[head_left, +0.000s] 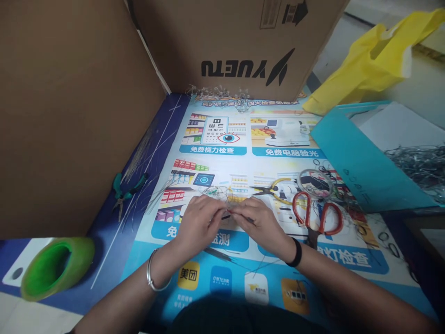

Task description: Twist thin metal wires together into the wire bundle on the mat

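While two hands [200, 218] [261, 221] pinch one wire piece [216, 192] — fingers [218, 216] narrow | pliers [122, 196] [270, 189]: 2 | scissors [313, 237]: 1

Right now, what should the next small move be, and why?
Probably a slight fingertip twist of the small piece between the hands: left hand and right hand nearly meet, fingers pinched, with fine wire loops just beyond. The piece's shape is unclear; the yellow-handled pliers lie on the poster, so bare fingers seem likelier.

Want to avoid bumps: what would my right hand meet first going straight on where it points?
Your right hand would probably meet the left hand, close opposite; exact depth is unclear.
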The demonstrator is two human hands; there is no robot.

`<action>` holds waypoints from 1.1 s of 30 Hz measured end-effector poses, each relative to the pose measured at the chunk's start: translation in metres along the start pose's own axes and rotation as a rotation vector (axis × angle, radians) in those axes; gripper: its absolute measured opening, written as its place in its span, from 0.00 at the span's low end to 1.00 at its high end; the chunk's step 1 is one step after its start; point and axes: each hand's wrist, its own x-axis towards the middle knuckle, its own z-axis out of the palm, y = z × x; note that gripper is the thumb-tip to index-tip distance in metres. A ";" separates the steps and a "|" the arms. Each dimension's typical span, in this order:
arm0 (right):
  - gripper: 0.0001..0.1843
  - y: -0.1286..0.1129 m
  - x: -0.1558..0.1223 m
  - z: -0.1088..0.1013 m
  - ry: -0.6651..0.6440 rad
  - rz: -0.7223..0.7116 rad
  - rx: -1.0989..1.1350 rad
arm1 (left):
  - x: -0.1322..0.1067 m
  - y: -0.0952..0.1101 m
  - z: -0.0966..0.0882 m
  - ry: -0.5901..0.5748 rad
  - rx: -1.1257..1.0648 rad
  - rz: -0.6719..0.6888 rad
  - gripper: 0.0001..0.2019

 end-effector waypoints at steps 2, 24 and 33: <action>0.09 0.002 0.000 0.002 -0.018 0.011 -0.022 | 0.001 -0.001 -0.004 -0.029 0.095 0.005 0.06; 0.08 -0.002 0.010 0.013 0.024 0.134 0.048 | 0.000 -0.004 0.001 -0.097 0.384 0.057 0.11; 0.08 -0.002 0.012 0.008 0.032 0.176 0.165 | 0.002 -0.001 0.004 -0.095 0.299 0.060 0.10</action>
